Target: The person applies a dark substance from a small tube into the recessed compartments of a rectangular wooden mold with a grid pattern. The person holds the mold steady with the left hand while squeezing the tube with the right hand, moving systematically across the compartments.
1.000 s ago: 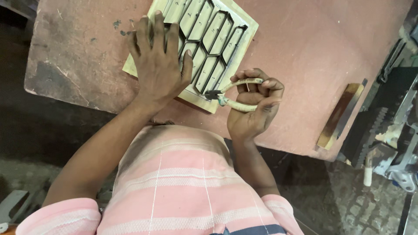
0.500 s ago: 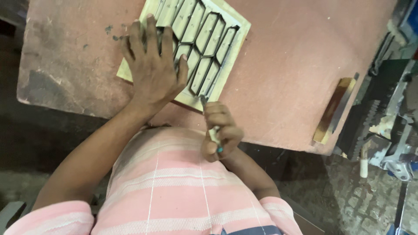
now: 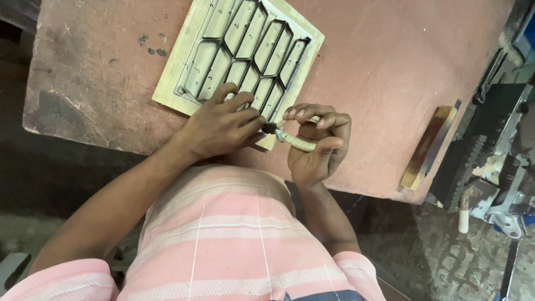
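Single head-worn view, straight down and close over the reddish table [image 3: 390,72] edge.

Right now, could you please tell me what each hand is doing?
Left hand: fingers curled, pressing on the pale board.
Right hand: closed around a pale-handled tool.

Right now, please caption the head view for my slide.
Left hand steadies pale square honeycomb-patterned board; right hand grips pale-handled tool.

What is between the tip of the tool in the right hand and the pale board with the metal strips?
Nothing visible. The right hand holds the pale-handled tool with its dark tip at the near edge of the board. The left hand rests on that edge beside the tip, not across it.
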